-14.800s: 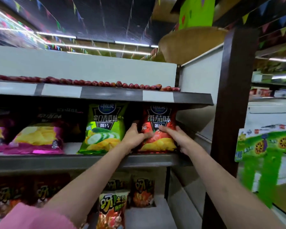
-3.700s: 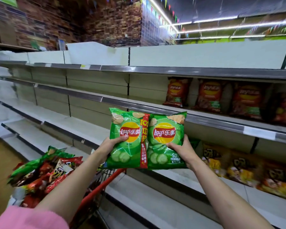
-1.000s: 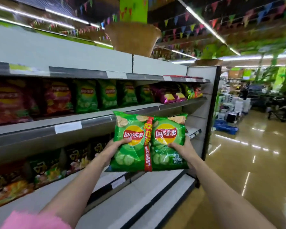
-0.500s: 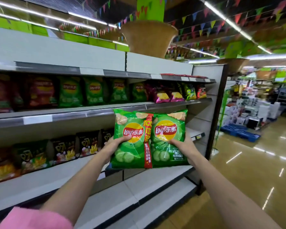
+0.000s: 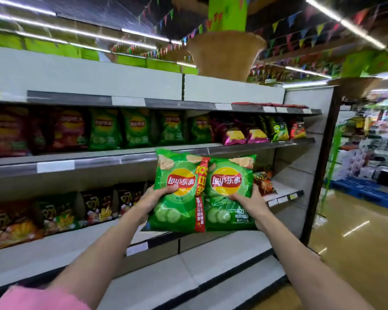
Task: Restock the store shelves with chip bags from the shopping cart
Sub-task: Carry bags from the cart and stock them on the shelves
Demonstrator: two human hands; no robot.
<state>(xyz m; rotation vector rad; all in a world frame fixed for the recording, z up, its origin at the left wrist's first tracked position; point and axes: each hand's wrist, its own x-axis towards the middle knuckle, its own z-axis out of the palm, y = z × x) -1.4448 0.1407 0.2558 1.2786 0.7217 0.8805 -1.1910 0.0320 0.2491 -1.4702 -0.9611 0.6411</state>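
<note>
Got the green twin-pack of chips (image 5: pixel 203 191) up in front of me, left hand (image 5: pixel 154 199) gripping its left edge w/ thumb across the front, right hand (image 5: pixel 249 201) clamped on the right side. Stocked shelf (image 5: pixel 121 156) just behind it, more green bags (image 5: pixel 104 128) up-left of my grip.

The middle shelf (image 5: pixel 143 156) in the upper half of the frame is packed with bags (image 5: pixel 134 128) side by side, so no gap shows there. The lower shelf (image 5: pixel 285 195) has bare room at its right end, past the orange bag (image 5: pixel 263 182). The twin pack (image 5: pixel 202 191) held in both hands blocks the centre.
</note>
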